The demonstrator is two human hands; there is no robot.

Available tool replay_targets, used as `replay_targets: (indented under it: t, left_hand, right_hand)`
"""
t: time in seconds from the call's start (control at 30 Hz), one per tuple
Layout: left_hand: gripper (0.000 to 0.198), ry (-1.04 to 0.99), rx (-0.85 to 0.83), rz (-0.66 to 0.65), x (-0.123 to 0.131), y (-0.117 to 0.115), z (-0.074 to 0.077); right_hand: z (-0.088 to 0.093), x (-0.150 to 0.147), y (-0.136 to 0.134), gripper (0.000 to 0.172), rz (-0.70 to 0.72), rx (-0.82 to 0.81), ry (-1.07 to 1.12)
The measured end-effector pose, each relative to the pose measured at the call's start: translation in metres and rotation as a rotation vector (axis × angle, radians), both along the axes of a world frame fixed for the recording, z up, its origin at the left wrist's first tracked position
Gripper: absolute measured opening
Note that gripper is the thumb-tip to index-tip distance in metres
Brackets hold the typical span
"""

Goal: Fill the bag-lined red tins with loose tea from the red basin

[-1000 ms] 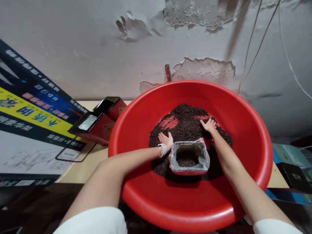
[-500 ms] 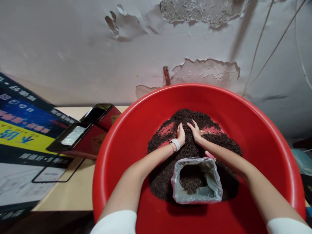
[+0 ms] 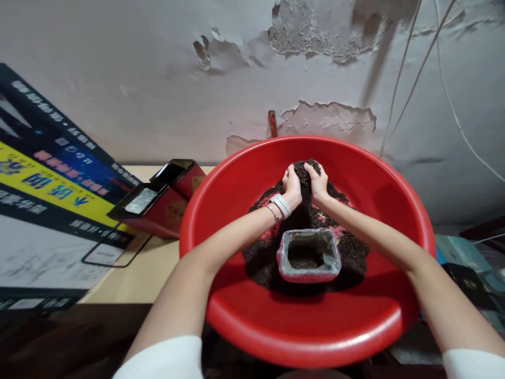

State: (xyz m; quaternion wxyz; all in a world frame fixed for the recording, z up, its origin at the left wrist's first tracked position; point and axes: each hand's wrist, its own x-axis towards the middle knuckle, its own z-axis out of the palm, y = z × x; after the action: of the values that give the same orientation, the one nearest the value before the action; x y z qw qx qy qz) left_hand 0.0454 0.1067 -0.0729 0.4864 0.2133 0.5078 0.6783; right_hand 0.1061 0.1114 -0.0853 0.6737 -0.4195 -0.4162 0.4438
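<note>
A large red plastic basin (image 3: 236,179) holds a heap of dark loose tea leaves (image 3: 351,252). An open foil-lined bag (image 3: 309,274) stands upright in the heap near me, with some leaves inside. My left hand (image 3: 292,187) and my right hand (image 3: 317,184) are cupped together above the far part of the heap. Between them they hold a raised scoop of tea leaves (image 3: 304,171). A white band sits on my left wrist.
Two dark red boxes with glossy lids (image 3: 158,202) lie left of the basin on a pale wooden table (image 3: 138,268). A big printed carton (image 3: 47,189) leans at far left. A peeling wall with hanging wires stands behind. Teal boxes (image 3: 457,252) sit at right.
My hands went from spread apart on the heap to pressed together, then lifted a scoop of leaves upward. The head view shifted slightly.
</note>
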Motion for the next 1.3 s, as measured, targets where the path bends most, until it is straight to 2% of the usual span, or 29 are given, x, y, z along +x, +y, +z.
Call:
replay_targets:
  t: [0.1,0.2,0.33,0.47,0.63,0.8,0.97,1.07,1.17,1.3]
  left_hand:
    - [0.026,-0.033,0.050,-0.049,0.003,-0.038,0.024]
    - [0.026,-0.035,0.038,-0.071,0.007,-0.080,0.037]
    - [0.026,0.003,0.038,-0.099,0.009,-0.129,0.038]
    - [0.024,0.123,0.032,-0.147,0.007,-0.154,0.028]
    - [0.020,0.305,0.068,-0.158,0.004,-0.161,0.013]
    - [0.019,0.587,0.178,-0.201,-0.007,-0.159,0.017]
    - [0.024,0.797,0.265,-0.359,-0.020,-0.155,0.033]
    - [0.025,0.784,0.242,-0.428,-0.023,-0.153,0.042]
    - [0.023,0.754,0.224,-0.434,-0.024,-0.151,0.052]
    - [0.019,0.652,0.180,-0.413,-0.027,-0.137,0.057]
  right_hand:
    - [0.027,0.004,-0.040,0.037,0.029,0.025,0.046]
    - [0.038,0.009,-0.082,0.035,0.044,0.007,0.070]
    - [0.034,0.014,-0.128,0.035,0.065,0.023,0.039]
    - [0.021,0.020,-0.155,0.035,0.076,0.017,-0.001]
    - [0.007,0.030,-0.162,0.035,0.043,0.023,-0.136]
    - [0.010,0.041,-0.161,0.034,0.115,0.085,-0.331]
    - [0.030,0.051,-0.162,0.032,0.193,0.123,-0.531]
    - [0.047,0.055,-0.161,0.027,0.257,0.145,-0.570]
    - [0.066,0.056,-0.156,0.018,0.330,0.135,-0.616]
    - [0.078,0.059,-0.134,0.012,0.436,-0.033,-0.559]
